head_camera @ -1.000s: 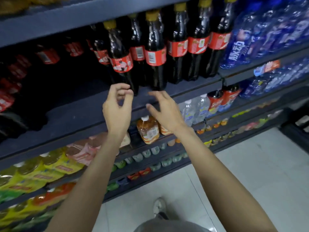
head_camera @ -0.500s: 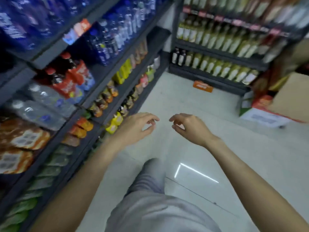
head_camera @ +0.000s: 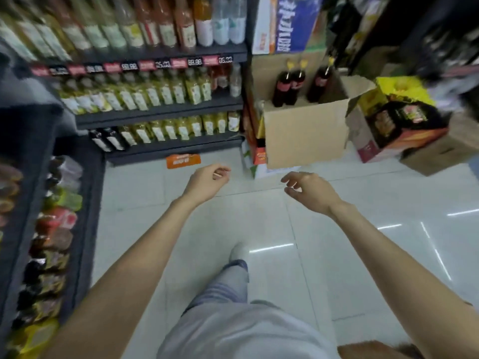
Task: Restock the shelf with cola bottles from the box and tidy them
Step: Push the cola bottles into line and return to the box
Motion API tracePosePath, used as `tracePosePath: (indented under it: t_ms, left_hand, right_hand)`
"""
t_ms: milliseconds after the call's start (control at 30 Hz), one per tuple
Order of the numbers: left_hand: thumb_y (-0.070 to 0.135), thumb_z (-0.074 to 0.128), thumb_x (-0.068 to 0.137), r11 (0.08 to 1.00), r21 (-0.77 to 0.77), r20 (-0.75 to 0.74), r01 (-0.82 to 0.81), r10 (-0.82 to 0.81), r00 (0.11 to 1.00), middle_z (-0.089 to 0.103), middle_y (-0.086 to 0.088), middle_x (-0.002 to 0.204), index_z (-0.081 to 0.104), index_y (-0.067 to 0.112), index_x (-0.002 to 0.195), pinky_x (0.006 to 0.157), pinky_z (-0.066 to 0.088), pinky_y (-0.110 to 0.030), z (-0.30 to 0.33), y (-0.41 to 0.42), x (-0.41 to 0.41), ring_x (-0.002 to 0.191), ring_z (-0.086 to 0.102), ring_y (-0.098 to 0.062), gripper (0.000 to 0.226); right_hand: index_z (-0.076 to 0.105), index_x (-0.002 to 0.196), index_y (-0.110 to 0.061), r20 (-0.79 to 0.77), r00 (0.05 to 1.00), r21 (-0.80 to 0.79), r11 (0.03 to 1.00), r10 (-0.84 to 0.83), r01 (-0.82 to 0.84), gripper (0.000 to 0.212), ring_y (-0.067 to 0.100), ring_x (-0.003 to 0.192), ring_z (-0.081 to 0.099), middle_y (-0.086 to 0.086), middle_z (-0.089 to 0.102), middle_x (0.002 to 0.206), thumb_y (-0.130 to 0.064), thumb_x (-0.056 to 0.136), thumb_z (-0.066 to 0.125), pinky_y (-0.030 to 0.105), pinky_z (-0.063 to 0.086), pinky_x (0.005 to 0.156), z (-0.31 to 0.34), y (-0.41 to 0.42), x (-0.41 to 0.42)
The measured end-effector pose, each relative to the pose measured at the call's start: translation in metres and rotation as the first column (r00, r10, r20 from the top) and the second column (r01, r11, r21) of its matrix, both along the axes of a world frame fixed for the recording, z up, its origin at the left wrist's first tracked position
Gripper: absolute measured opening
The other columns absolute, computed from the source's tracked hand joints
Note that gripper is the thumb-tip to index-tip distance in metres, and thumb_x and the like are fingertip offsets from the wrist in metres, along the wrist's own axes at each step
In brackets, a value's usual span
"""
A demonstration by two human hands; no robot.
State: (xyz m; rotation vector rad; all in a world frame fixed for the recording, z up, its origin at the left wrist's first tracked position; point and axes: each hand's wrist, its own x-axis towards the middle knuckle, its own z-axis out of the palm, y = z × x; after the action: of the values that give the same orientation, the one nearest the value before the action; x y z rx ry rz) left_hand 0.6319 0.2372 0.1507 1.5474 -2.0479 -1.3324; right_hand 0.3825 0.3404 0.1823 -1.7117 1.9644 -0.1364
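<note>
Ahead, three cola bottles stand upright in the open cardboard box on the floor's far right side, up and beyond both hands, the empty loose-fingered right hand nearer than the equally empty, relaxed left hand.

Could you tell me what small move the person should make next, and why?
Probably step toward the open cardboard box and reach the right hand for one of the cola bottles standing in it. Both hands, including the left hand, hang loosely curled and hold nothing, and the box lies ahead across bare floor, out of reach for now.
</note>
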Motion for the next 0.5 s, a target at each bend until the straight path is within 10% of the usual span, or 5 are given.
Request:
tracePosePath:
  t_ms: [267, 500]
  left_hand:
    - [0.014, 0.056, 0.093, 0.991, 0.005, -0.172, -0.136, 0.135, 0.976, 0.066, 0.005, 0.104, 0.064, 0.021, 0.107, 0.079, 0.043, -0.008, 0.01, -0.145, -0.188, 0.096, 0.059, -0.007, 0.017]
    - [0.012, 0.061, 0.09, 0.976, 0.054, -0.149, -0.211, 0.217, 0.965, 0.065, 0.003, 0.1, 0.061, 0.023, 0.102, 0.088, 0.046, -0.02, -0.064, -0.289, -0.357, 0.097, 0.061, -0.012, 0.016]
  right_hand:
    - [0.066, 0.105, -0.014, 0.29, 0.915, -0.13, 0.935, -0.282, 0.33, 0.017, 0.018, 0.087, 0.063, -0.001, 0.066, 0.095, -0.016, 0.09, 0.058, 0.032, 0.05, 0.08, -0.019, -0.158, -0.175]
    - [0.065, 0.116, -0.011, 0.243, 0.928, -0.13, 0.939, -0.282, 0.319, 0.029, 0.026, 0.101, 0.06, 0.011, 0.064, 0.113, -0.008, 0.088, 0.058, 0.036, 0.046, 0.088, -0.093, -0.33, -0.34]
